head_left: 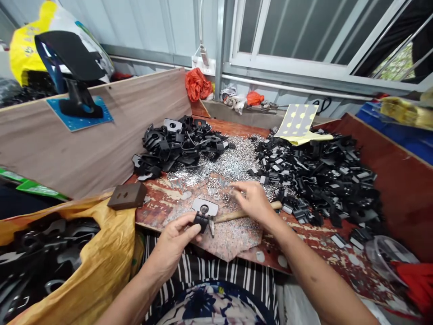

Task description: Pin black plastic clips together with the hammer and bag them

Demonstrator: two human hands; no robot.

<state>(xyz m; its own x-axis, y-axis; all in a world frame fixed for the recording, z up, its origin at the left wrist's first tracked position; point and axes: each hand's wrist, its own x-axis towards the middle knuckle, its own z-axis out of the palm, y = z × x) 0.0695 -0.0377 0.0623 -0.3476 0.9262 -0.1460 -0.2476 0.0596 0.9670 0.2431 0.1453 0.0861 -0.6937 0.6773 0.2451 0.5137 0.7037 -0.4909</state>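
Observation:
My left hand (176,238) pinches a small black plastic part (202,221) near the front edge of the worn wooden board (162,203). Just above it lies a flat black plate with a round hole (204,207). My right hand (251,198) reaches, fingers curled, into the scatter of small silver pins (219,169); what its fingertips hold is too small to see. A wooden-handled hammer (237,214) lies under my right hand, its metal head next to the black part.
A heap of black plastic parts (179,144) sits at the back left, a bigger one (321,176) at the right. A dark block (127,195) rests by a yellow sack of black parts (50,262). Wooden side walls fence the bench.

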